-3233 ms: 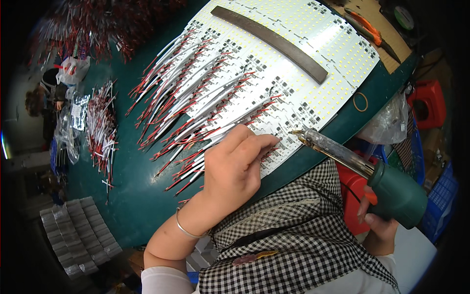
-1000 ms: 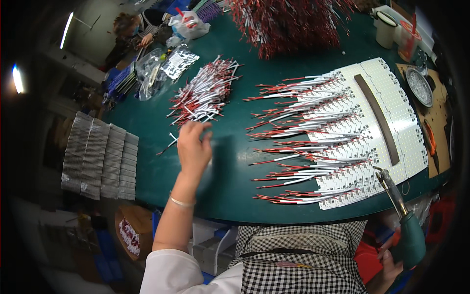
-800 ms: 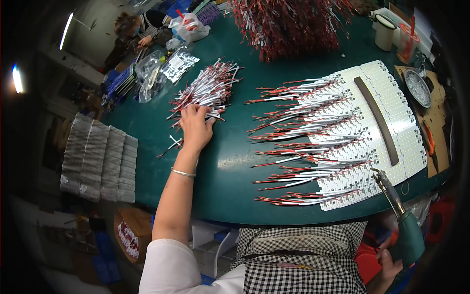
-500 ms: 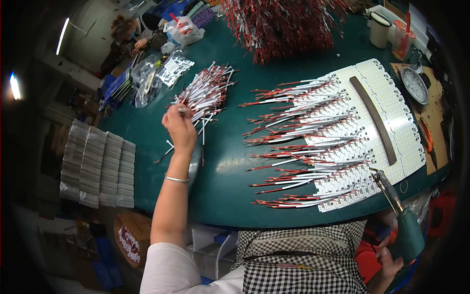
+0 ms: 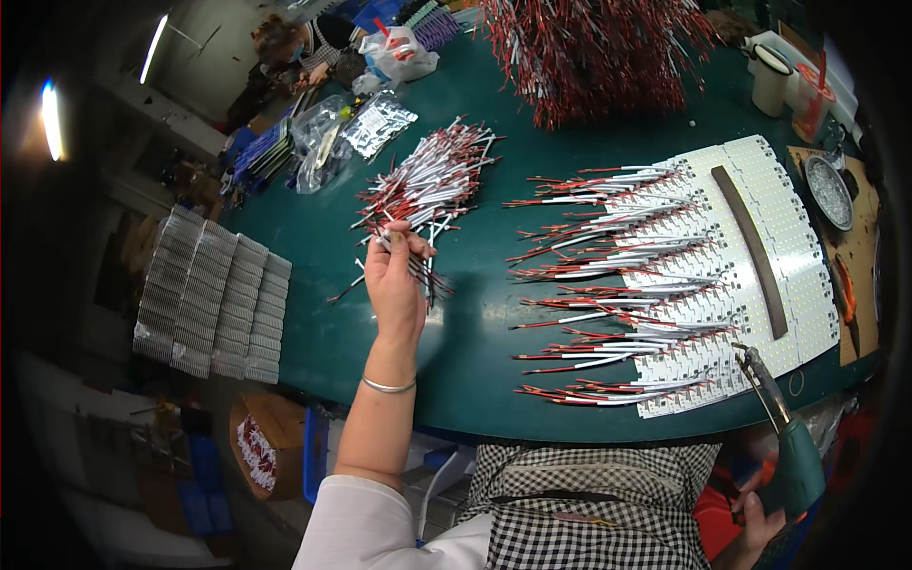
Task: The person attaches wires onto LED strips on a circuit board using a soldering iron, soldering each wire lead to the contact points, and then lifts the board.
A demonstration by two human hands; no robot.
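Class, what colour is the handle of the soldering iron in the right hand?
The handle is dark green, seen in the head view.

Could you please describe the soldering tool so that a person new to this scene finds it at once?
Find the large green table, then the white boards on its right side. On their near side, the right hand holds the soldering tool, its metal shaft pointing toward them. Its thick green grip sets it apart from the orange-handled tool farther up.
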